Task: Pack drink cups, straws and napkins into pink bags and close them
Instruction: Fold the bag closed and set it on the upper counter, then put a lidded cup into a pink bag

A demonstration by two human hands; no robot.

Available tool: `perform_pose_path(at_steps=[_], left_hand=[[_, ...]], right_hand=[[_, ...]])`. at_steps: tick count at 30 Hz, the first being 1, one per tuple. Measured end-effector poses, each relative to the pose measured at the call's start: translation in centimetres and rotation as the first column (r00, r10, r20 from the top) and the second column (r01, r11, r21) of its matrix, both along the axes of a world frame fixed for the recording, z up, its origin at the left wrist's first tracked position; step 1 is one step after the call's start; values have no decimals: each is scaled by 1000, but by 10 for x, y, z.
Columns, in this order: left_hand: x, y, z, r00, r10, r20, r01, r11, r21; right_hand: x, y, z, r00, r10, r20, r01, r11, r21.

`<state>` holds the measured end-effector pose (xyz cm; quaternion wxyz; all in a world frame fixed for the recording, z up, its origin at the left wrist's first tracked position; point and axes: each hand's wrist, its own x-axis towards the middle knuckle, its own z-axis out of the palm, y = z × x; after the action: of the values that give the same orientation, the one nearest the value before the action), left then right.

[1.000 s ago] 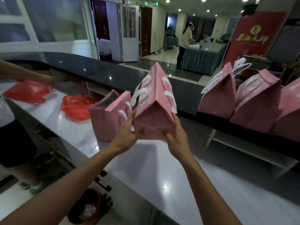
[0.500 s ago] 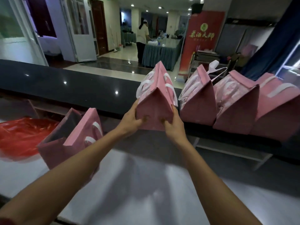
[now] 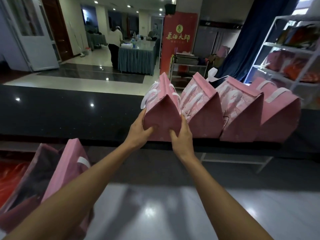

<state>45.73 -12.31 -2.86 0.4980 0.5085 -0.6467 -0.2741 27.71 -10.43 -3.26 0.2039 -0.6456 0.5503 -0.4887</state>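
Closed bag contents: the held pink bag [image 3: 161, 115] is folded shut at the top, so nothing inside shows.
Left hand [image 3: 138, 129]: its fingers beyond the thumb sit behind the bag's left side, unseen.
Right hand [image 3: 181, 134]: its fingers run behind the bag's right side, unseen.
Open bag [image 3: 52, 184]: its interior is dark and blurred; contents cannot be told; its base is covered by the left forearm.
Red plastic [image 3: 10, 177]: cut off by the left edge and smeared.
Far-right bag [image 3: 280, 110]: partly hidden behind its neighbour.
White rack [image 3: 292, 49]: cut by the right edge; its goods are blurred.
Distant person [image 3: 115, 44]: too small to make out.
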Motion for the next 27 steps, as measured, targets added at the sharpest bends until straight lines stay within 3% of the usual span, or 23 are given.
perform_pose_path(at_steps=[8, 13, 17, 21, 27], left_hand=[[-5, -10, -5, 997, 82, -4, -82, 997, -7], [-10, 10, -19, 984, 144, 101, -149, 988, 36], [-22, 47, -38, 968, 206, 143, -199, 978, -60], [-54, 84, -55, 899, 224, 376, -198, 974, -108], [-168, 130, -42, 669, -12, 743, 29, 1000, -10]], right_hand=[[-2, 15, -8, 975, -74, -211, 54, 994, -100], [-27, 33, -11, 948, -25, -319, 8, 999, -53], [-64, 55, -14, 906, 44, -420, -22, 998, 57], [-116, 85, -15, 846, 139, -515, -31, 976, 214], [-224, 145, -17, 775, 129, -619, 50, 963, 263]])
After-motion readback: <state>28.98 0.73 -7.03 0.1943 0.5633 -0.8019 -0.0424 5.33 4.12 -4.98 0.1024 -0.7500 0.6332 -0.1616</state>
